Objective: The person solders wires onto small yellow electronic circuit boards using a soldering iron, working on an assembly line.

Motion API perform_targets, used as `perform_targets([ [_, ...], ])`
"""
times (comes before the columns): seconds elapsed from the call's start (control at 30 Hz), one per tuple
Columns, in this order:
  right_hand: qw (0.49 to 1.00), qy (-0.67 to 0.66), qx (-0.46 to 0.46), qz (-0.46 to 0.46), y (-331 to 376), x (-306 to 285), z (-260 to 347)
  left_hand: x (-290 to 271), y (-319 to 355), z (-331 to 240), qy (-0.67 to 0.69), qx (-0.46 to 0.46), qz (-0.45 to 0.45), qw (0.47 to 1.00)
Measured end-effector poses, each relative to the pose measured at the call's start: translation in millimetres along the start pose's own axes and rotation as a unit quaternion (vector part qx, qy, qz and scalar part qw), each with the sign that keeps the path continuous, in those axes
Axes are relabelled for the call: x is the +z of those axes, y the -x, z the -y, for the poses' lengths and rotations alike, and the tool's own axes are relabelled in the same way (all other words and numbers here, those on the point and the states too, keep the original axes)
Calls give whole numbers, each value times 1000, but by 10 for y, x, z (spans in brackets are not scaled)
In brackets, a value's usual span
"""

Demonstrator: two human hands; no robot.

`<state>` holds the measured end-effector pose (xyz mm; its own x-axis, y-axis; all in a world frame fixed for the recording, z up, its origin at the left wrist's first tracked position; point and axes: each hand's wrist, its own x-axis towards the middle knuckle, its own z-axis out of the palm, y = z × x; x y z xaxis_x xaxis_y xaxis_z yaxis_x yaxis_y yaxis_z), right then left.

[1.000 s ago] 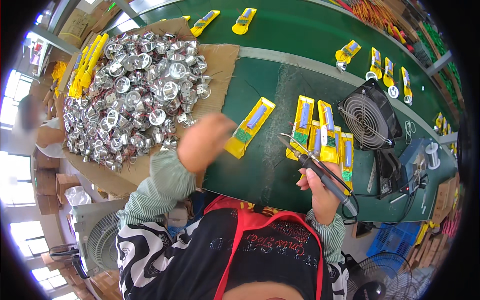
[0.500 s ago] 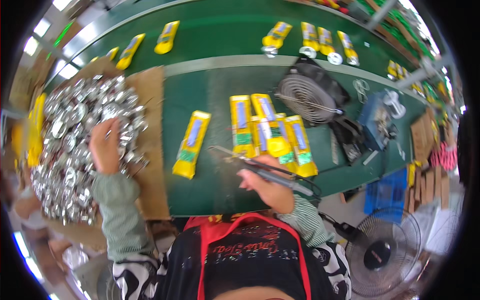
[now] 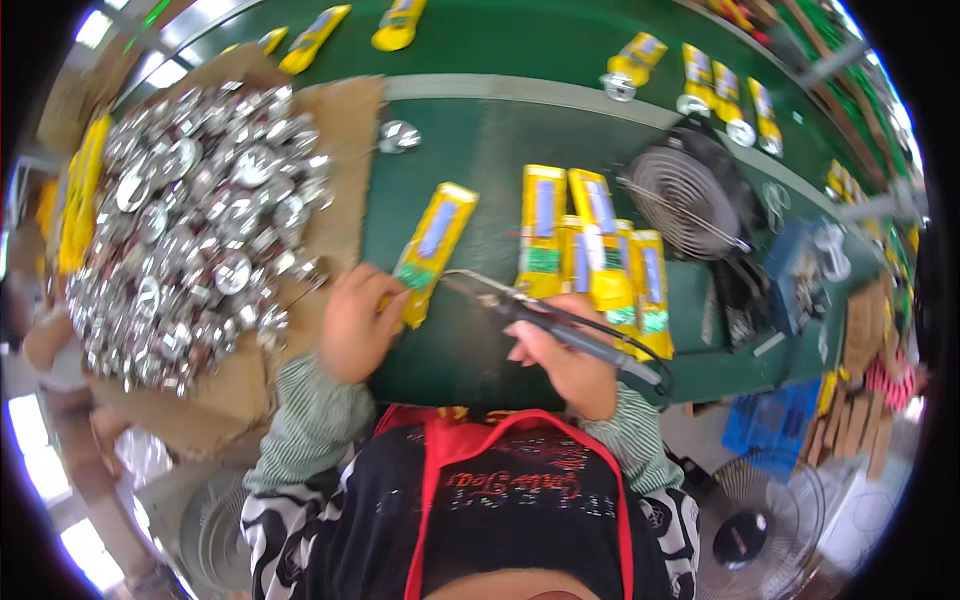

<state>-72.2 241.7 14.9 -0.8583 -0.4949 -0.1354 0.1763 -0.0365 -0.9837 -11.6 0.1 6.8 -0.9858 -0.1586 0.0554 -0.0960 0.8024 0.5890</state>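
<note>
My right hand (image 3: 575,360) grips a soldering iron (image 3: 585,340), its thin bent tip pointing left over the table. Beside that tip lies a flat yellow piece (image 3: 437,240) with a blue strip and a green patch, tilted to the right. The fingers of my left hand (image 3: 358,322) are closed at its lower left end, which they partly cover. A cluster of similar yellow pieces (image 3: 541,215) lies right of centre, some overlapping. On the green table, near the cardboard's upper corner, rests a shiny silver disc (image 3: 398,137).
A heap of shiny silver discs (image 3: 190,230) covers the cardboard (image 3: 340,200) at left. A black fan with a round wire guard (image 3: 690,200) and a blue box (image 3: 795,265) stand at right. More yellow pieces (image 3: 640,58) lie on the far green surface (image 3: 530,45).
My left hand has come from the disc heap to the lone yellow piece, which now tilts more. A silver disc now lies on the table by the cardboard. The view has shifted.
</note>
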Motion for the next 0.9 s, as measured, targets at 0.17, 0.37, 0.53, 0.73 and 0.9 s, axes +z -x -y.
perform_targets([
  [0.17,998,-33,60,3,-70,83,28,87,92,33,6,3,-58,998],
  [0.37,994,-47,97,19,-154,199,1,66,124,91,59,-17,-44,997],
  [0.53,993,-42,107,26,-181,222,-27,46,115,88,61,-18,-37,997],
  [0.73,992,-38,117,33,-218,233,-49,52,118,108,63,-26,-20,997],
  [0.9,992,-30,117,42,-234,210,-53,62,112,100,59,-26,-19,998],
])
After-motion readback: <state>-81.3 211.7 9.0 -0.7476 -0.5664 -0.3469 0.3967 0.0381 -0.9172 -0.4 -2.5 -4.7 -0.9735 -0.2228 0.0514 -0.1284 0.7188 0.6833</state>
